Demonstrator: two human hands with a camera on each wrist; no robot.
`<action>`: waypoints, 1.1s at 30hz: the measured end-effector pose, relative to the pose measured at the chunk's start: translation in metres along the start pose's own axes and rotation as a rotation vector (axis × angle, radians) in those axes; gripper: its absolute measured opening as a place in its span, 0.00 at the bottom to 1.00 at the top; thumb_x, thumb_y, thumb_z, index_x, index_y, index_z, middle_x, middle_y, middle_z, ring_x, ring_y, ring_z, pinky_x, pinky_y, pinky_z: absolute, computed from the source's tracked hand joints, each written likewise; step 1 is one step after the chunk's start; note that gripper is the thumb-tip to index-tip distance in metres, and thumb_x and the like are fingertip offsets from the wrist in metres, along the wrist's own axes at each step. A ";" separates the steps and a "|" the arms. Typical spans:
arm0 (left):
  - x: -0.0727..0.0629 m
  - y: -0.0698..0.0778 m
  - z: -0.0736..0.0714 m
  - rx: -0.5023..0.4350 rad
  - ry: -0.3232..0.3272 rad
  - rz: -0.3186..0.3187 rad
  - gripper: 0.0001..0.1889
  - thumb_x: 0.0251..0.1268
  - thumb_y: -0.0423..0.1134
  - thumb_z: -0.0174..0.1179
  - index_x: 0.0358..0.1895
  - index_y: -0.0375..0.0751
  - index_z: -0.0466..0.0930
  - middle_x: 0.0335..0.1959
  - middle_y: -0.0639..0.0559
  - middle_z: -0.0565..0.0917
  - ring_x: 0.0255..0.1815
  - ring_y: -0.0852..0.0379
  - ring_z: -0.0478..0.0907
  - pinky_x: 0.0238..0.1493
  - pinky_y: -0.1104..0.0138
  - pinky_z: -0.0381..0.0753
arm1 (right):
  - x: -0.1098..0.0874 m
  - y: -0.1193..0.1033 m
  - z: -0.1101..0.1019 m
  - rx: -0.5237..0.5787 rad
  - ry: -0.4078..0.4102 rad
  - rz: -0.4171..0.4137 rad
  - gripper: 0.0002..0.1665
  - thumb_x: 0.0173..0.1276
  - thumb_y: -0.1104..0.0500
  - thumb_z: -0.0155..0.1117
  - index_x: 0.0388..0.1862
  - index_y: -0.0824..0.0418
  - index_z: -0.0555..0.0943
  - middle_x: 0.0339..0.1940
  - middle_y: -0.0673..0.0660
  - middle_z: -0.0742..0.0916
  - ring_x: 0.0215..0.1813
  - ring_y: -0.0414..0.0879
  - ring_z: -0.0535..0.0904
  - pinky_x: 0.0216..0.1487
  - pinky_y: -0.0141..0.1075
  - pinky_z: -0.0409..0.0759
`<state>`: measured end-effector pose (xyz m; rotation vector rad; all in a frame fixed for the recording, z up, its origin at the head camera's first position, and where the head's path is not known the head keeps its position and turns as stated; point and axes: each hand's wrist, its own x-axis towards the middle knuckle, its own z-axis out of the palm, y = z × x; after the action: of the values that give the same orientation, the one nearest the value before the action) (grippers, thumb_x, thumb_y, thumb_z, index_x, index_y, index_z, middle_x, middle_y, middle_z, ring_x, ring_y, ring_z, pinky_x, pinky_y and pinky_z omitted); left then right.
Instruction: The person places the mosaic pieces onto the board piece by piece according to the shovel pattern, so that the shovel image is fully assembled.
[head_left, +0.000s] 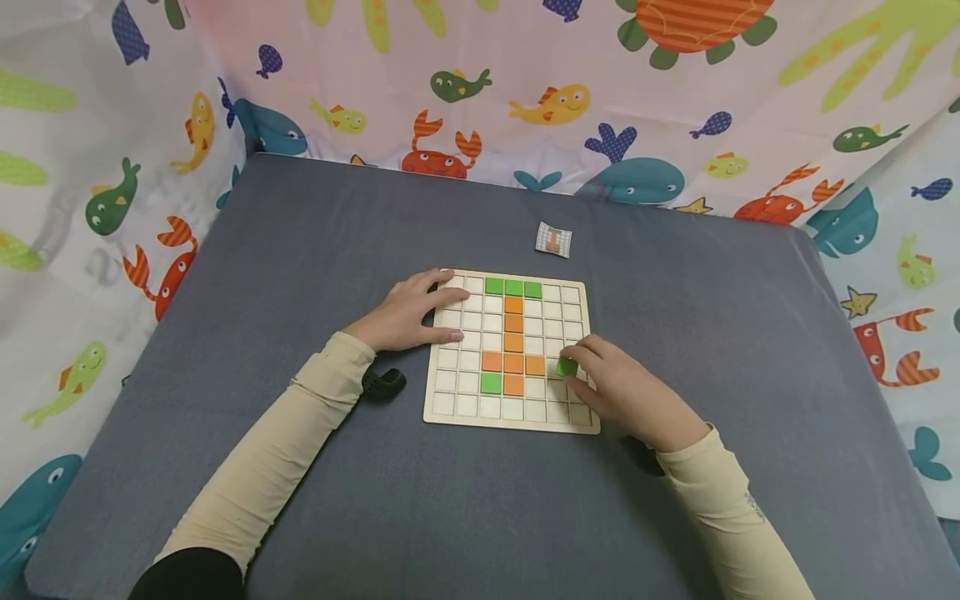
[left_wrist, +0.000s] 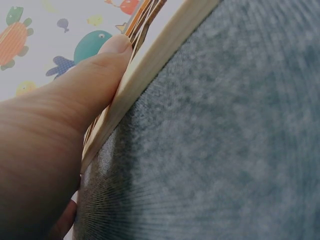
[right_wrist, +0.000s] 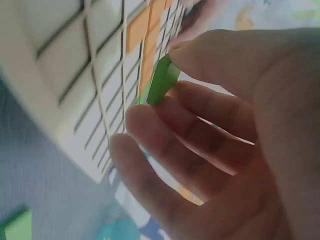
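Observation:
A light wooden grid board (head_left: 517,427) lies on the grey cloth. Three green tiles (head_left: 513,287) line its far row. Below them a column of orange tiles (head_left: 513,342) runs toward the near side, with one orange tile to each side low down. One more green tile (head_left: 491,382) sits left of the column's near end. My left hand (head_left: 408,315) rests on the board's left edge, thumb (left_wrist: 116,46) over the rim. My right hand (head_left: 626,387) pinches a green tile (right_wrist: 162,80) between thumb and fingertips, above the right side of the grid.
A small card with a printed grid pattern (head_left: 553,240) lies beyond the board. Curtains with sea animals (head_left: 525,142) hang behind and beside the table. A dark strap (head_left: 384,384) shows by the left wrist. A green piece (right_wrist: 17,227) appears in the right wrist view's lower left corner.

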<state>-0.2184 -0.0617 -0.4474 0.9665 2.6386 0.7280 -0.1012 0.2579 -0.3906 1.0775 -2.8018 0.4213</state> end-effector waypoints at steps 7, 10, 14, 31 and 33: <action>-0.001 -0.001 0.001 -0.003 0.007 0.007 0.36 0.61 0.62 0.60 0.71 0.59 0.63 0.77 0.48 0.51 0.77 0.45 0.46 0.69 0.43 0.50 | 0.006 -0.015 0.014 0.046 -0.036 -0.050 0.17 0.57 0.64 0.73 0.45 0.64 0.80 0.40 0.55 0.82 0.42 0.45 0.79 0.43 0.36 0.80; -0.001 -0.001 0.001 -0.006 0.008 0.011 0.35 0.61 0.61 0.60 0.71 0.58 0.63 0.77 0.48 0.52 0.77 0.44 0.46 0.69 0.43 0.50 | 0.007 -0.016 0.020 0.052 -0.026 -0.071 0.15 0.56 0.65 0.73 0.42 0.64 0.80 0.39 0.54 0.82 0.42 0.45 0.78 0.43 0.36 0.79; 0.000 -0.001 0.000 -0.005 0.010 0.015 0.35 0.61 0.61 0.60 0.71 0.58 0.63 0.77 0.48 0.52 0.77 0.44 0.46 0.69 0.43 0.49 | 0.008 -0.017 0.026 0.067 -0.029 -0.072 0.14 0.56 0.66 0.73 0.41 0.63 0.81 0.38 0.54 0.82 0.42 0.45 0.79 0.44 0.36 0.79; 0.000 -0.002 0.000 -0.003 0.011 0.009 0.35 0.61 0.62 0.60 0.71 0.59 0.63 0.77 0.49 0.51 0.77 0.46 0.46 0.70 0.44 0.48 | 0.011 -0.018 0.031 0.078 -0.035 -0.066 0.11 0.57 0.66 0.72 0.38 0.61 0.82 0.37 0.52 0.81 0.42 0.42 0.79 0.45 0.34 0.80; 0.000 -0.002 0.000 -0.003 0.010 0.007 0.35 0.61 0.62 0.60 0.71 0.59 0.63 0.77 0.49 0.51 0.77 0.46 0.46 0.70 0.44 0.49 | 0.011 -0.018 0.031 0.080 -0.035 -0.064 0.12 0.56 0.65 0.73 0.39 0.61 0.82 0.38 0.52 0.81 0.42 0.42 0.79 0.45 0.33 0.80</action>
<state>-0.2196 -0.0630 -0.4485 0.9741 2.6438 0.7399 -0.0972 0.2293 -0.4144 1.1988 -2.7932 0.5161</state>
